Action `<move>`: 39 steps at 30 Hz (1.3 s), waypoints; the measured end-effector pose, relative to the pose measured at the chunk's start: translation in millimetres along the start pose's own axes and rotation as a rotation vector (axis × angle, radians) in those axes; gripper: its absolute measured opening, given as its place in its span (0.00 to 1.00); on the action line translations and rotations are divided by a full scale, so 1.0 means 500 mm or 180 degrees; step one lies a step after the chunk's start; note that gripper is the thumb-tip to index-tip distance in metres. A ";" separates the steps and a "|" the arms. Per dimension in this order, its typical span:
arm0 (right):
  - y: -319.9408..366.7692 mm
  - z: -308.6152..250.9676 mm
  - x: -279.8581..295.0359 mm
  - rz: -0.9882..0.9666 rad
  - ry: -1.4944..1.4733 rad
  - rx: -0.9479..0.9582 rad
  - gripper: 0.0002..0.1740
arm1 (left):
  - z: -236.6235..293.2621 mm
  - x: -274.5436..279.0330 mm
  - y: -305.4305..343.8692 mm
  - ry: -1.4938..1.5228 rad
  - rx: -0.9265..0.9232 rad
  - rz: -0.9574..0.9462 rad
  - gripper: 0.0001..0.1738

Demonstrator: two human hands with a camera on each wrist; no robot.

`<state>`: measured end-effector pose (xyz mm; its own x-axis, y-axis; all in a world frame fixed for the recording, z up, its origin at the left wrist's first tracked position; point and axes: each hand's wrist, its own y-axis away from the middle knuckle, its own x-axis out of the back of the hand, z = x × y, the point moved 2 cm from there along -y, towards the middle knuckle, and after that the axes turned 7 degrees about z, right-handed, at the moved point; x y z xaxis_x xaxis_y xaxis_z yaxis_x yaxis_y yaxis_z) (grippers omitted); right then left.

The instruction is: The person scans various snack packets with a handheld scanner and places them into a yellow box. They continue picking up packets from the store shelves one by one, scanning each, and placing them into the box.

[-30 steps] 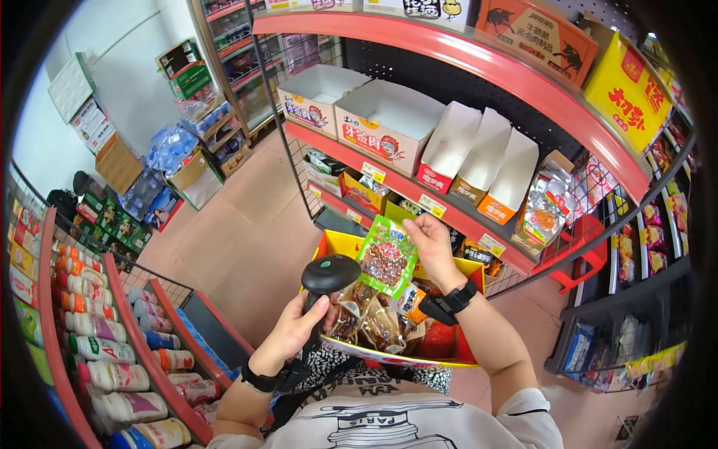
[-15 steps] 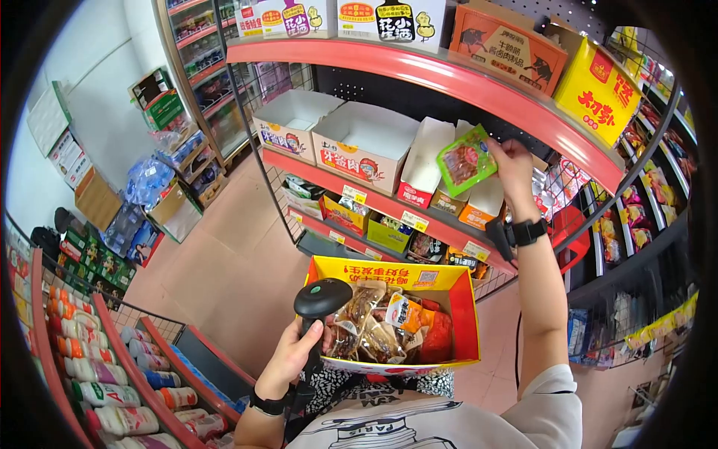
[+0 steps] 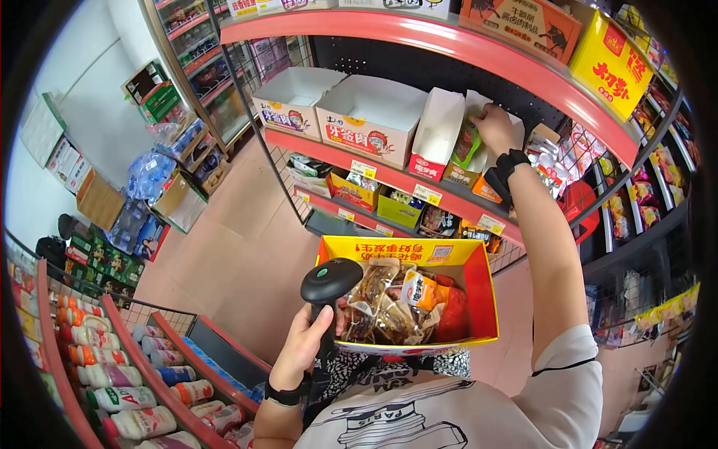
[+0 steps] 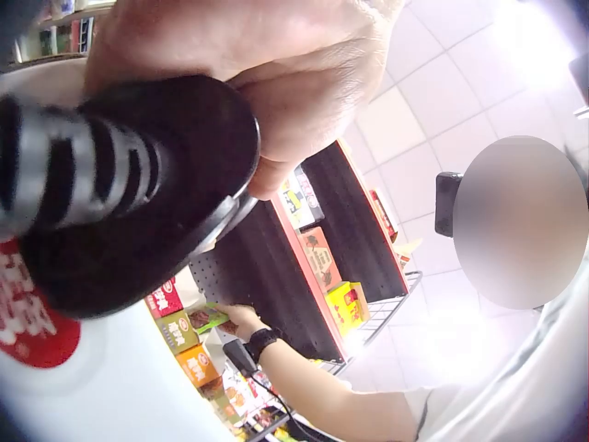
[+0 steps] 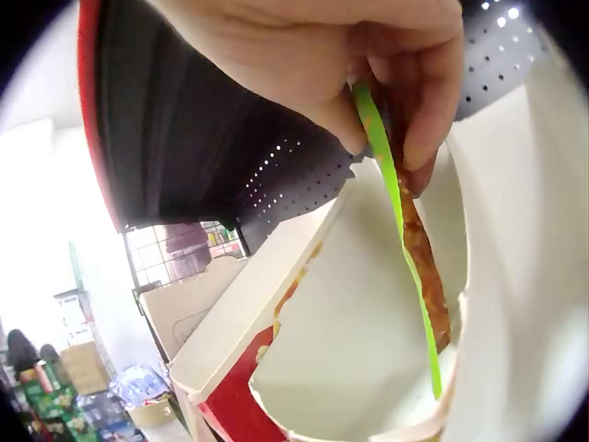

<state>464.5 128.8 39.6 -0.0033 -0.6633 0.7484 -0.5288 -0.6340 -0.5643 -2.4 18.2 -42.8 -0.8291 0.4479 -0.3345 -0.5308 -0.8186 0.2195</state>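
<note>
The right hand pinches a green snack packet by its top edge over a narrow open box on the shelf. In the right wrist view the packet hangs on edge inside the white-lined box, between thumb and fingers. The left hand grips a black scanner-like device by its handle, beside a yellow and red box of clear-wrapped food packs and an orange packet.
Emptied white cartons stand left of the narrow boxes on the red-edged shelf. An upper shelf overhangs the right arm. Bottles line a rack at the lower left, and stacked goods sit by the wall.
The right hand has carried the green packet from above the held box up to the shelf and lowered it into a narrow box. The left hand keeps its grip on the device.
</note>
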 end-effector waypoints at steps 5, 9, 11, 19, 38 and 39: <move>0.014 -0.014 -0.007 0.0424 0.0434 0.0913 0.13 | 0.001 -0.002 -0.002 0.0024 -0.0035 -0.0033 0.17; 0.011 -0.017 0.007 0.0159 0.1373 0.1119 0.14 | 0.001 -0.004 -0.004 -0.0043 -0.0021 0.0015 0.19; 0.015 -0.017 0.009 0.0369 0.1427 0.1120 0.12 | 0.000 -0.002 -0.004 -0.0056 -0.0006 0.0019 0.19; 0.198 -0.171 0.058 -0.1288 -0.1197 0.1300 0.07 | 0.006 -0.007 -0.006 -0.0110 -0.0053 -0.0013 0.19; 0.503 -0.143 -0.090 -0.4215 0.0220 0.2385 0.21 | -0.006 0.000 -0.006 -0.0164 -0.0069 0.0042 0.17; 0.496 -0.142 -0.086 -0.4214 0.0223 0.2382 0.21 | -0.006 -0.001 -0.005 -0.0140 -0.0075 0.0062 0.17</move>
<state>273.0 28.5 -107.9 0.0628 0.5323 0.8442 0.3546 -0.8026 0.4797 -0.3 19.2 -45.8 -0.8464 0.4469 -0.2895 -0.5107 -0.8353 0.2037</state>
